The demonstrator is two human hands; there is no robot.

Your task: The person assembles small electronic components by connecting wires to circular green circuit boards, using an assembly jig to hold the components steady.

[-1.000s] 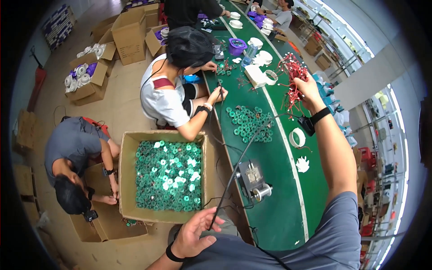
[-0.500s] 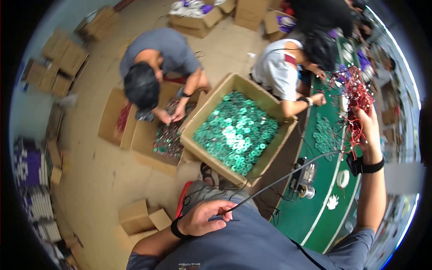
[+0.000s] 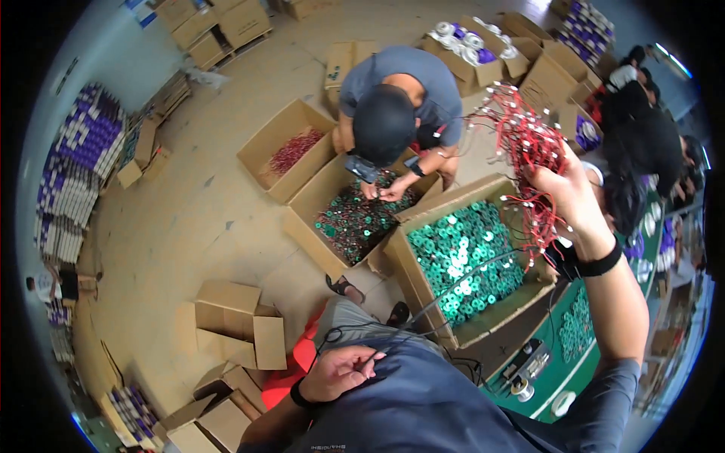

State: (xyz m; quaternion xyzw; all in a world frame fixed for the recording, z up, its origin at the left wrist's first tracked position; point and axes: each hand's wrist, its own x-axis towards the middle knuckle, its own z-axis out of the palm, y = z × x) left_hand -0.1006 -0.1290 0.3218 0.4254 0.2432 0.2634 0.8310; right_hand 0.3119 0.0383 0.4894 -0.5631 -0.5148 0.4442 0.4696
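My right hand [image 3: 570, 198] is raised at the right, closed round a tangled bunch of red and black wires [image 3: 532, 147] with small white connectors. The loose ends hang above the far right part of a cardboard box [image 3: 411, 264] of green ring-shaped parts [image 3: 461, 264]. Low in front of my body, my left hand [image 3: 341, 371] has curled fingers pinching a thin dark cable [image 3: 427, 306]. That cable runs up toward my right wrist, which wears a black band [image 3: 602, 260].
A co-worker [image 3: 400, 98] bends over another box [image 3: 332, 253] of mixed small green and dark parts. A box of red wires [image 3: 291, 155] stands beside it. At the right is a green workbench [image 3: 547, 377] with a small device [image 3: 529, 361]. Flattened-open cartons [image 3: 238, 321] lie at lower left.
My view has swung to the right-hand bunch's left, so the boxes and co-worker appear farther right. The wire bunch has moved from over the green bench to above the ring box.
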